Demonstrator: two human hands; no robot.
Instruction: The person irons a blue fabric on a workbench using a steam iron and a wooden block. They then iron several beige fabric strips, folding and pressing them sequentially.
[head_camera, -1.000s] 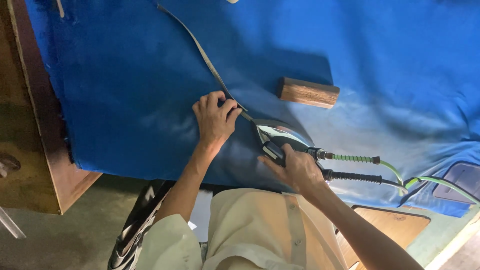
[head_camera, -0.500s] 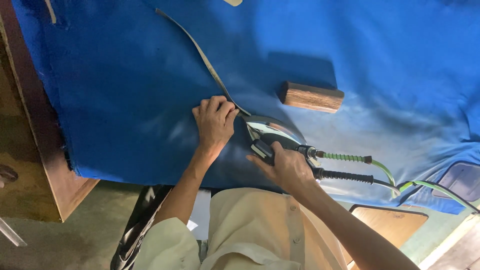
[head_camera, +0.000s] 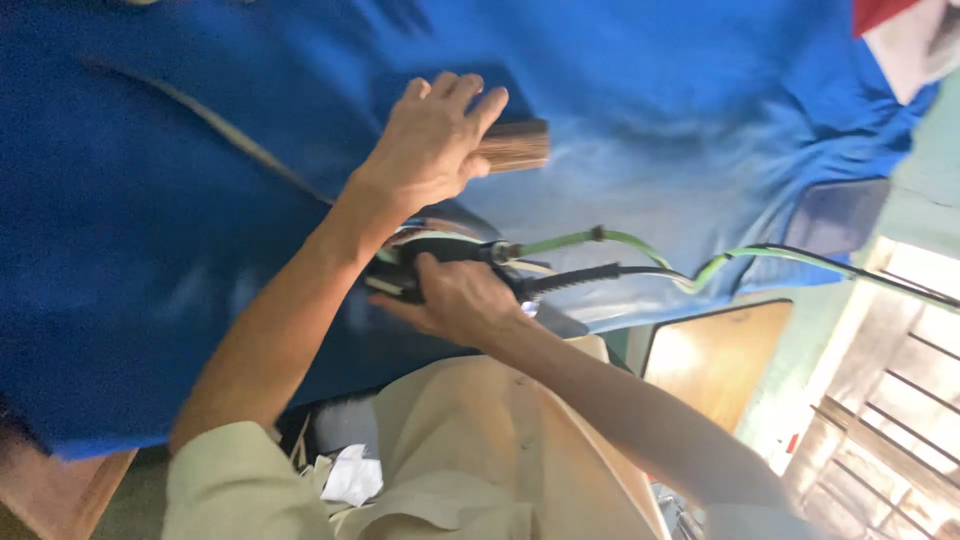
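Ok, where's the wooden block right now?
In the head view, the wooden block lies on the blue cloth at upper centre, under the left hand's fingertips, above the iron.

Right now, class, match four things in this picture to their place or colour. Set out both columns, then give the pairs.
1 left hand
2 right hand
3 hose
4 cloth

A green
B blue, spread over the table
C gripping the steam iron
D on the wooden block

Pairs: 1-D, 2-C, 3-A, 4-B
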